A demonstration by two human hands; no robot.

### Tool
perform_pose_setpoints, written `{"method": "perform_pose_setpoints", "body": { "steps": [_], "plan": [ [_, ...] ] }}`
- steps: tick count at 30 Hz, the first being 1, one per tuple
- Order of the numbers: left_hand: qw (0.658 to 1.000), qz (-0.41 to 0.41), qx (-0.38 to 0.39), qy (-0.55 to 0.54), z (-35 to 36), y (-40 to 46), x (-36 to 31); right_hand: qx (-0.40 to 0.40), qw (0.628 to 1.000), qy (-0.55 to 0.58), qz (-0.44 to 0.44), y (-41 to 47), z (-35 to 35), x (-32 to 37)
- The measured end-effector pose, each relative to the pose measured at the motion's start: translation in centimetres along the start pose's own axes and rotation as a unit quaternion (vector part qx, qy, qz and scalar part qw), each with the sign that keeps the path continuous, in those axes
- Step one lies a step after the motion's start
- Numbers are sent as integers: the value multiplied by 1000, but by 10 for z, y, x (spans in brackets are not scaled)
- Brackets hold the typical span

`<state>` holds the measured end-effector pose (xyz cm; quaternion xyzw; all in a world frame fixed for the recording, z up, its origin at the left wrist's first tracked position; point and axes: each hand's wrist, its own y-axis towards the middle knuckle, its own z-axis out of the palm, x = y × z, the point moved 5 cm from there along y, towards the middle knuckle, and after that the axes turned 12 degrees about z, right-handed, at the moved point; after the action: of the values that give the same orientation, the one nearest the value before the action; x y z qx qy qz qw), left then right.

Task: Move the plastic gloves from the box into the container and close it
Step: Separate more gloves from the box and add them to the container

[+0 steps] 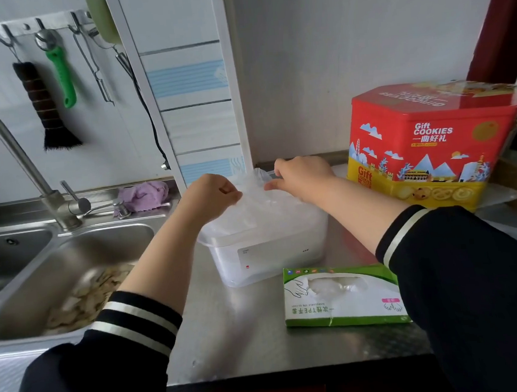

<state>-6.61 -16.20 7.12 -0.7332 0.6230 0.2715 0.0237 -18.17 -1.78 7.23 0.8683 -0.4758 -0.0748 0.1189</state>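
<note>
Gloves (251,196) pinched in my left hand (212,196) and right hand (299,177) over white container (267,250); I tuck edges in before lidding.

red cookie tin (432,145), steel sink (71,272), faucet (15,153), purple cloth (144,195), hanging brush (47,107)

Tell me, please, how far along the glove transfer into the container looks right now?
Midway. Done: a bunch of plastic gloves is out of the glove box. In hand: the left hand and right hand both pinch it over the open white container. Left: white plastic still shows in the box's opening, and no lid is on the container.
</note>
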Motion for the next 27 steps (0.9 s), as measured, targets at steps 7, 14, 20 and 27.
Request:
{"method": "perform_pose_setpoints", "body": {
  "steps": [7,14,20,27],
  "plan": [
    [987,106,105,-53,-3,-16,-36,-93,978,184,35,4,-7,-18],
    [978,10,208,-6,10,-26,-36,-12,950,312,13,-43,-50,-19],
    [969,2,233,83,25,-22,-34,249,965,70,-34,-73,-9,9],
    [985,54,68,150,12,-28,-21,207,974,81,-42,-71,-8,10]
  ]
}}
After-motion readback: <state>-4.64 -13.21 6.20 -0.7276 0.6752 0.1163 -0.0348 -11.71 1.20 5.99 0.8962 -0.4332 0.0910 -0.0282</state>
